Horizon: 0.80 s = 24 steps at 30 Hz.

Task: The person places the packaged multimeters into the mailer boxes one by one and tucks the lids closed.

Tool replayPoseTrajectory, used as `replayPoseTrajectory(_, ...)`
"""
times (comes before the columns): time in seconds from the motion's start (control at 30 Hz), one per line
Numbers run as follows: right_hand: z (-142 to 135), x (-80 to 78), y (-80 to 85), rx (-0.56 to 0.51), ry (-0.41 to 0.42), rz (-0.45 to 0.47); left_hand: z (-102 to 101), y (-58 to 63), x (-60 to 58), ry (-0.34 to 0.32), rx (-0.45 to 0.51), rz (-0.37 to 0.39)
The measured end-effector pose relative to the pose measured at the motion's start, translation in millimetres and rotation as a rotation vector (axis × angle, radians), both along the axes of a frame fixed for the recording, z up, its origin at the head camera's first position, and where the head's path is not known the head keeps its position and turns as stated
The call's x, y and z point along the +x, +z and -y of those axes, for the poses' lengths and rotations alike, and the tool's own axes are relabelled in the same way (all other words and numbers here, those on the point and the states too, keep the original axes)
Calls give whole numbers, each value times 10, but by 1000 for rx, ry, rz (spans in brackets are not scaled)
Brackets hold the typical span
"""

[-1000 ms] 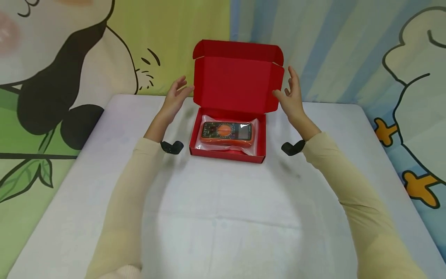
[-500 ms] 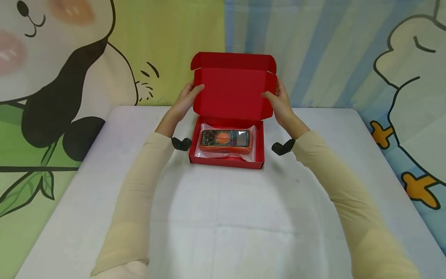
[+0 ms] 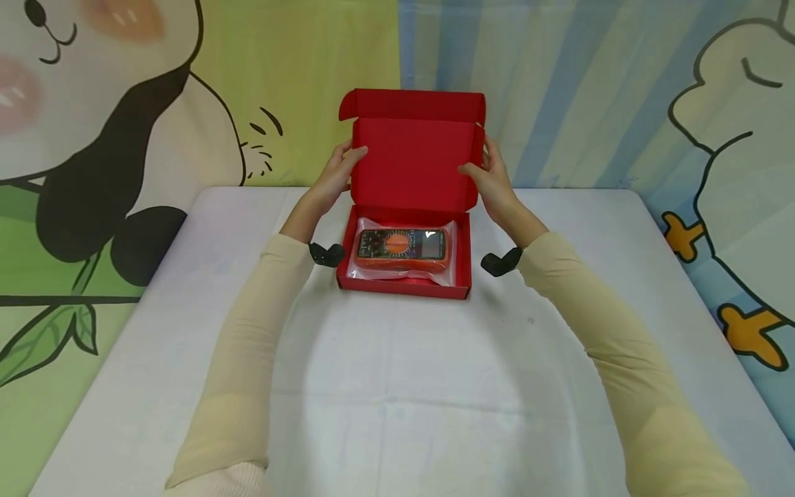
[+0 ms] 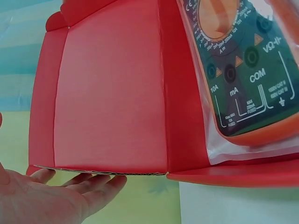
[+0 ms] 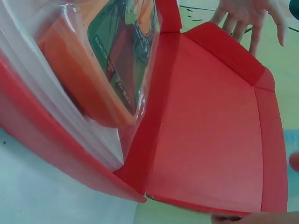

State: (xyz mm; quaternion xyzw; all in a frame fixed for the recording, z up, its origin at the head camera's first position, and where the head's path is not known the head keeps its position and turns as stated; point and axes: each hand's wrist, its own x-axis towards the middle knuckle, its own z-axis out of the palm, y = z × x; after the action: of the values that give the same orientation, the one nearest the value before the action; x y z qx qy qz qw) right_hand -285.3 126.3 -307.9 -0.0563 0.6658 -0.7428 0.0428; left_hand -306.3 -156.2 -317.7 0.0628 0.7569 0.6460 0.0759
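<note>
A red cardboard box (image 3: 404,290) stands on the table, its lid (image 3: 413,166) raised toward the back. Inside lies an orange and black multimeter (image 3: 400,247) in a clear plastic bag (image 3: 444,277). My left hand (image 3: 329,179) is at the lid's left side, thumb toward the front. In the left wrist view its fingers (image 4: 100,189) lie extended along the outside of the side flap (image 4: 100,171). Across from it my right hand (image 3: 497,183) touches the lid's right side, thumb over the flap and fingers partly hidden behind; a fingertip (image 5: 233,218) shows in the right wrist view.
A white cloth covers the table (image 3: 397,414). Behind it hangs a curtain (image 3: 310,90) printed with cartoon animals. Black wrist-worn pieces (image 3: 326,255) jut inward from both sleeves, close to the box sides.
Both hands have moved inward from beside the lid to its two sides. The side flaps have turned inward, so the lid looks narrower. The multimeter has stayed in the box.
</note>
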Motion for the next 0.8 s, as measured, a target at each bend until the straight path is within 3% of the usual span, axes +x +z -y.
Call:
replayPoseTrajectory(0.3, -22, 65, 27, 120, 148, -70, 4, -11, 21, 3, 0, -7)
replayPoseTrajectory(0.57, -68, 115, 18, 74, 127, -86, 24, -11, 50, 27, 3, -21)
replayPoseTrajectory(0.8, -124, 190, 16, 27, 88, -73, 75, -23, 162, 20, 19, -66)
